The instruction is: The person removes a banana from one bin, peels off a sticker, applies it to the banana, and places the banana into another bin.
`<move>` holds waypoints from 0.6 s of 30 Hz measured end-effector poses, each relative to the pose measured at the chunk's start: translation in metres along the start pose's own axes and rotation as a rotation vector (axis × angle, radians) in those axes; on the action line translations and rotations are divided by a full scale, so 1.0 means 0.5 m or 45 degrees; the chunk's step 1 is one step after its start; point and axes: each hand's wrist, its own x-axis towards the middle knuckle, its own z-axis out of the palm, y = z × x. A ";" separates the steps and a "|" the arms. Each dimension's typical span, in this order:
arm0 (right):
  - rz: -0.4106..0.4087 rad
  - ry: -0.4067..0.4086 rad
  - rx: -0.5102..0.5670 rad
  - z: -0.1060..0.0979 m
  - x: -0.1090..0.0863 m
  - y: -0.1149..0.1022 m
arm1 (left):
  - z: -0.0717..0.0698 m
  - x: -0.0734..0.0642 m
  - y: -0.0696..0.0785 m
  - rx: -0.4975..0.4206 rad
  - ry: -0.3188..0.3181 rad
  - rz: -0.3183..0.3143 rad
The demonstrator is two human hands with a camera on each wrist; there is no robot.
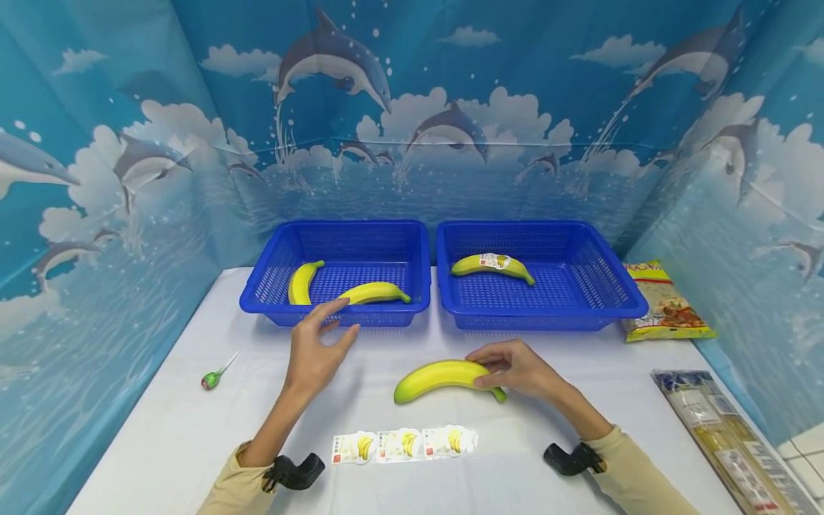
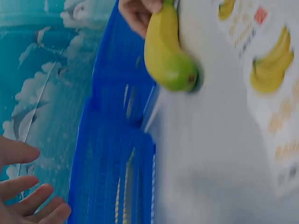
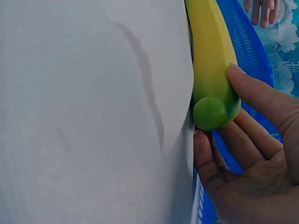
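In the head view my right hand (image 1: 518, 368) grips a yellow banana (image 1: 438, 375) with a green tip near its stem end, thumb on one side and fingers on the other. The right wrist view shows the round green stem end of that banana (image 3: 212, 112) between thumb and fingers. My left hand (image 1: 315, 354) holds nothing, its fingers spread in front of the left blue basket (image 1: 341, 315). Two bananas (image 1: 376, 292) lie in that basket. One banana (image 1: 492, 265) with a sticker on it lies in the right blue basket (image 1: 547, 322).
A strip of three banana stickers (image 1: 405, 445) lies on the white table nearest me. To the left is a green-wrapped lollipop (image 1: 211, 380). On the right are a yellow snack packet (image 1: 669, 304) and a long clear package (image 1: 727, 436). A dolphin-print curtain (image 1: 412, 172) surrounds the table.
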 end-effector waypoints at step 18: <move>0.014 0.005 0.012 0.002 0.004 0.001 | 0.101 -0.090 0.067 -0.305 -0.706 -0.174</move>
